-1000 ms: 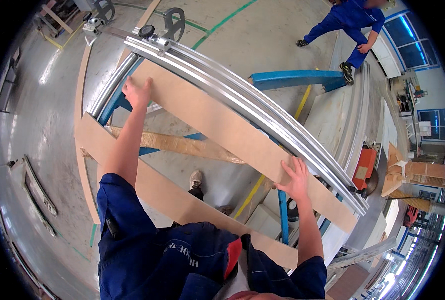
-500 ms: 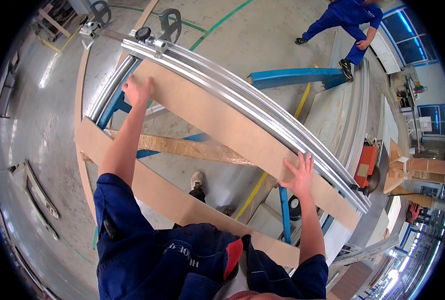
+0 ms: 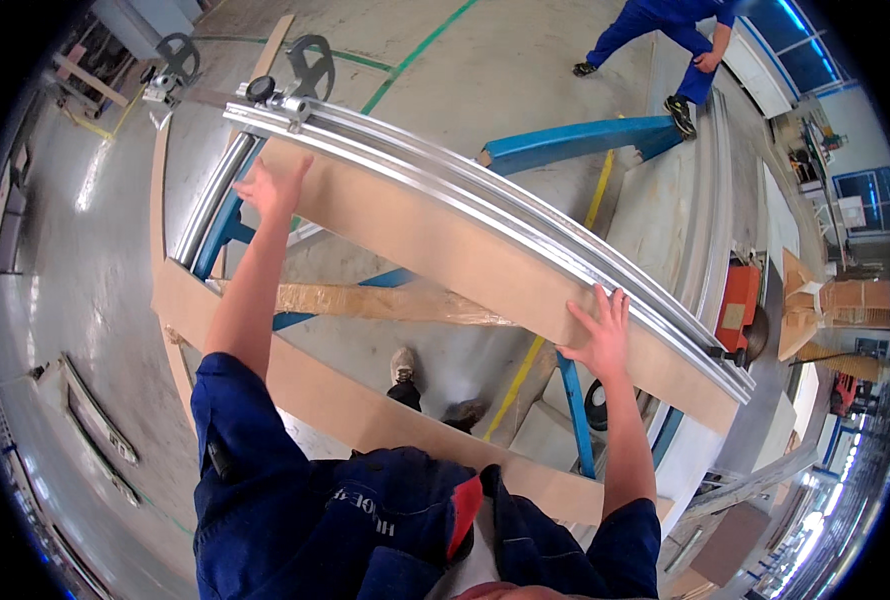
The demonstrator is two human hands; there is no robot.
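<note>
Here, your left hand (image 3: 275, 188) and right hand (image 3: 602, 342) touch the tan board (image 3: 435, 243) beside the silver rail (image 3: 455, 196). Your fingers are spread apart.

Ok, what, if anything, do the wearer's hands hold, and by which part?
The left hand touches the long tan board near its left end; the right hand spreads on it toward the other end. Whether either grips it cannot be told.

The surface (image 3: 223, 228) before me is an open blue frame edged with silver rails (image 3: 405, 177); a long brown board (image 3: 425, 235) lies along them, a second board (image 3: 365, 405) nearer me.
</note>
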